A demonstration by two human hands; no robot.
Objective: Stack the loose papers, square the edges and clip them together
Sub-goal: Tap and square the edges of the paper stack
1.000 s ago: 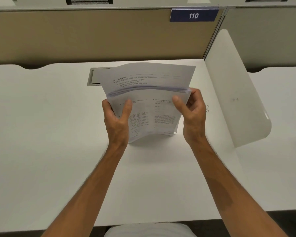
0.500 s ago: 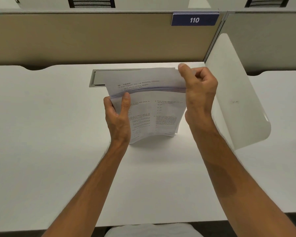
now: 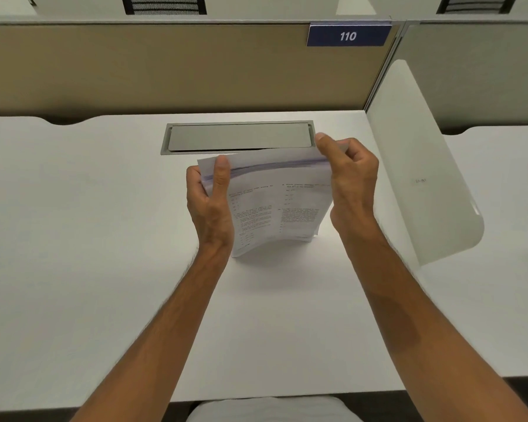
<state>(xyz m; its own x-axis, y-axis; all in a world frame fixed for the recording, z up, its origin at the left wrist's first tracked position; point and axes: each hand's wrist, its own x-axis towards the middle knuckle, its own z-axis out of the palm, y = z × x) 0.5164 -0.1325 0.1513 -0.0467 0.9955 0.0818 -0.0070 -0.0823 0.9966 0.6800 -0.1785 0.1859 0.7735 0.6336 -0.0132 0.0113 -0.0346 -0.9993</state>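
The stack of papers (image 3: 275, 205) stands upright on its lower edge on the white desk (image 3: 89, 269), printed side facing the person, bowed slightly at the bottom. The left hand (image 3: 209, 202) is closed around the stack's left edge, thumb across the front near the top. The right hand (image 3: 349, 178) pinches the top right corner between thumb and curled fingers. Just beyond the papers lies a grey cable-tray cover (image 3: 238, 137). A white side divider (image 3: 418, 166) rises to the right, and a blue sign reading 110 (image 3: 348, 35) hangs on the far partition.
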